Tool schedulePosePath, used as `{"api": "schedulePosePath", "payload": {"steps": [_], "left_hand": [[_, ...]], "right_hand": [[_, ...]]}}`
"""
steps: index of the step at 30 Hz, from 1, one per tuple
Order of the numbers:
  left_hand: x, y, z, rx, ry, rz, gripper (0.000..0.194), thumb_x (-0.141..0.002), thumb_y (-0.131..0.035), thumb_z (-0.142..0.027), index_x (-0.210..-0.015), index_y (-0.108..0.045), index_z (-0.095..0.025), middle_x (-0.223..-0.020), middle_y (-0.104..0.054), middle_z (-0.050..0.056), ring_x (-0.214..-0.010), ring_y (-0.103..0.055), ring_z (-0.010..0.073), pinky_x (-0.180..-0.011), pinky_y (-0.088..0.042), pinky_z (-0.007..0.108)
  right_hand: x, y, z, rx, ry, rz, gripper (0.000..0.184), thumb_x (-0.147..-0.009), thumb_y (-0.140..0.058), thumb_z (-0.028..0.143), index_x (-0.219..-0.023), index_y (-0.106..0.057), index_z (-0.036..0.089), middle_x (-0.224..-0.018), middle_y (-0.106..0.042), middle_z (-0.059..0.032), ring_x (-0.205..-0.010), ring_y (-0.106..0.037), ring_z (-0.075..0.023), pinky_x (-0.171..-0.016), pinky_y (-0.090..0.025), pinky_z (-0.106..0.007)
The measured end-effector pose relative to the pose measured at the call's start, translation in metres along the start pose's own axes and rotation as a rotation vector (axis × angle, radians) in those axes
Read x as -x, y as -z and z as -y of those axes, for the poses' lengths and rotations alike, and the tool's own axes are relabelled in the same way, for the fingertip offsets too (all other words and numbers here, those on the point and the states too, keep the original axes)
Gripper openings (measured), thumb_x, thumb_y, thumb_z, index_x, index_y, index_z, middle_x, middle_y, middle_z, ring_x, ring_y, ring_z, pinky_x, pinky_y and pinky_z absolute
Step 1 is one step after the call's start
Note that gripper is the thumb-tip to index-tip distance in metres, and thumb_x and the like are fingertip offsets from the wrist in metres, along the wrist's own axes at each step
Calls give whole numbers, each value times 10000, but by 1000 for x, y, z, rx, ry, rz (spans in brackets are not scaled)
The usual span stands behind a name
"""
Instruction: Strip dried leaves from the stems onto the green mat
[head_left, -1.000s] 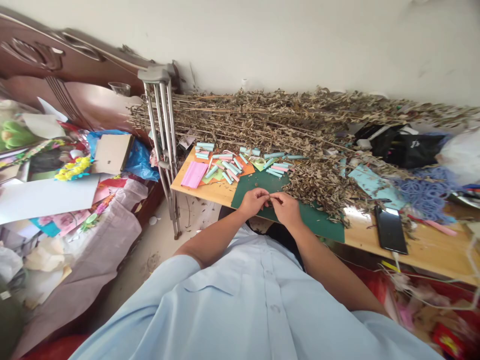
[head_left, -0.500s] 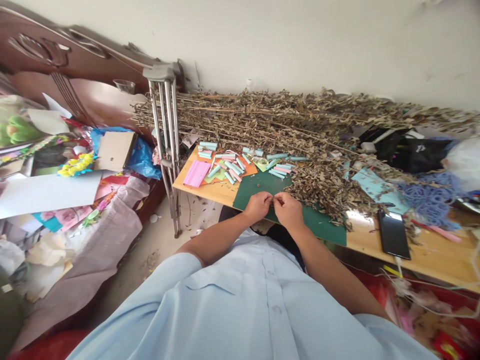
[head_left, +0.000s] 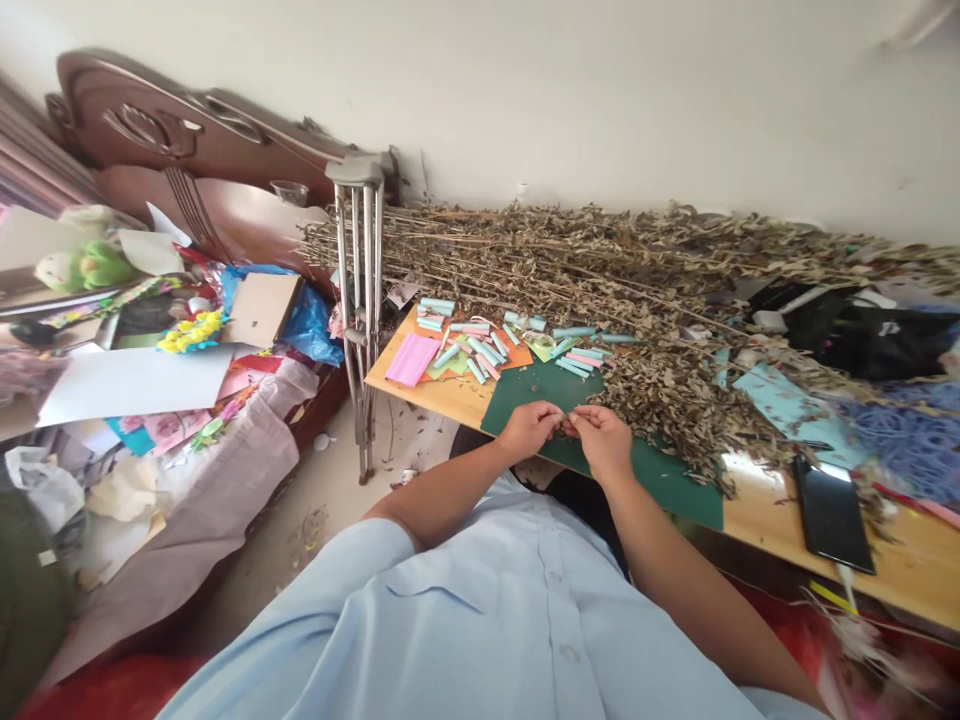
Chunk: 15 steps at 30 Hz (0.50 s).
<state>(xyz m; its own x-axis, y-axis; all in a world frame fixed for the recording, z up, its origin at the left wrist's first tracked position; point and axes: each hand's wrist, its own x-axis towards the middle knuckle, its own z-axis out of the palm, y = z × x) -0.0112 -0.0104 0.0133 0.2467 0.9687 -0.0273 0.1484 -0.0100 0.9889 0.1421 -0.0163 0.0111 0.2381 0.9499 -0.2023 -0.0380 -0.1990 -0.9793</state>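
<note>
Left hand, right hand pinched, nearly touching, above green cutting mat.

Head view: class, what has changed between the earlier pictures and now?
The camera shifted, so everything sits lower and further right in the picture. The left hand and right hand remain together above the green mat, fingertips close; nothing visibly taken or released. The paper rolls and crutches stayed put.

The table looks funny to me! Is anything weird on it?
Yes. A big heap of dried leafy branches lies across the wooden table, and crumbly leaves spill onto the green cutting mat. It looks odd because plants are piled right beside the paper rolls, like a bush landed on a craft table.
</note>
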Motion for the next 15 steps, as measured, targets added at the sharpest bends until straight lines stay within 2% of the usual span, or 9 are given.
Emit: {"api": "schedulePosePath", "payload": {"steps": [5,10,12,15], "left_hand": [[-1,-2,-1,42,-15,-26,155,-872,-598,-284,-847,-661,-145,-684,-612,-15,-597,-562,90,-617,-450,215],[-4,-4,5,136,11,-69,103,-838,-621,-238,-882,-635,-146,-697,-613,-20,-610,-598,91,-625,-476,214],[-5,-4,6,170,30,-69,115,-839,-619,-238,-901,-631,-143,-688,-623,-19,-586,-597,86,-591,-464,204],[-5,-3,6,219,73,-27,133,-843,-612,-248,-915,-624,-136,-644,-635,-15,-501,-550,78,-502,-418,191]], "right_hand": [[3,4,0,213,106,56,286,-736,-739,442,-896,-736,205,-776,-754,-52,-714,-724,-238,-767,-611,-422],[8,5,5,365,209,119,294,-807,-653,432,-960,-768,209,-890,-778,-76,-796,-719,-252,-820,-587,-432],[10,5,9,430,284,134,277,-822,-629,413,-957,-767,215,-934,-777,-79,-829,-714,-252,-840,-581,-428],[12,5,14,552,475,129,230,-860,-576,365,-907,-756,230,-992,-765,-88,-923,-707,-261,-905,-563,-436]]}}
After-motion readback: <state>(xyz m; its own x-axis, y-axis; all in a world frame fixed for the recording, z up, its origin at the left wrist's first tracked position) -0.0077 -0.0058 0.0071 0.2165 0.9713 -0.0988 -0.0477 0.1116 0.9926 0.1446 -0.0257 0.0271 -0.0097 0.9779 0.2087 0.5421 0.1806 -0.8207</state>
